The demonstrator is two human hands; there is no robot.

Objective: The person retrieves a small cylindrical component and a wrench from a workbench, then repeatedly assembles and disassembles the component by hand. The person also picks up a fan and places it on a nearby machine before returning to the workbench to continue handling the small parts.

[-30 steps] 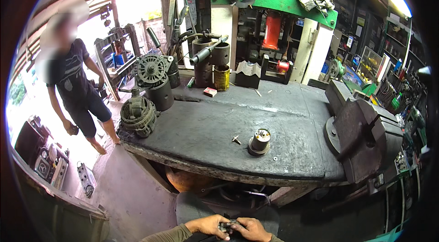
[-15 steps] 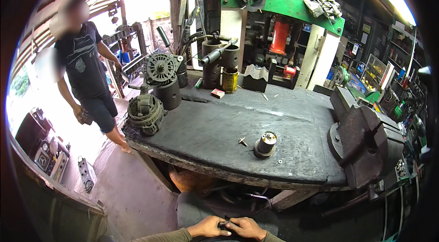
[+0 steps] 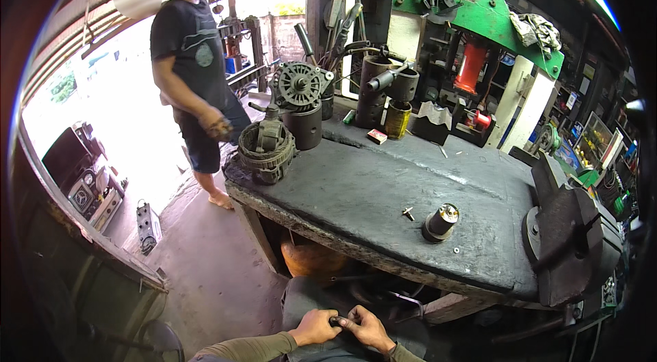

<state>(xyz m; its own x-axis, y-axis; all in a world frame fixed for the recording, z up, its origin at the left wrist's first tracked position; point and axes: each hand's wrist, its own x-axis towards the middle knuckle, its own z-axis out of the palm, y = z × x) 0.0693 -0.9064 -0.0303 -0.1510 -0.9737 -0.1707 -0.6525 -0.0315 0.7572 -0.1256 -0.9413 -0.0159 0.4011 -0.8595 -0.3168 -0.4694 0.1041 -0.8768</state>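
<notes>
Low in the picture, above my lap, my left hand (image 3: 316, 328) and my right hand (image 3: 366, 329) meet. Between their fingertips they pinch a small dark part (image 3: 335, 321), mostly covered, so its kind does not show. On the black workbench (image 3: 356, 191) ahead of them stands a short metal cylinder (image 3: 441, 223) with a flanged base. A small pronged metal piece (image 3: 408, 213) lies to its left, and a little washer (image 3: 456, 250) is in front of it.
A big bench vise (image 3: 575, 239) is fixed at the right end. At the left end an alternator (image 3: 301, 85) and a dirty housing with windings (image 3: 267, 150) sit beside metal cylinders. A green press frame (image 3: 479, 27) rises behind. A person (image 3: 198, 61) stands beyond the left corner.
My view has swung left, so the bench appears further right. The person has come nearer the bench, one arm now in front. My fingers have shifted on the small dark part.
</notes>
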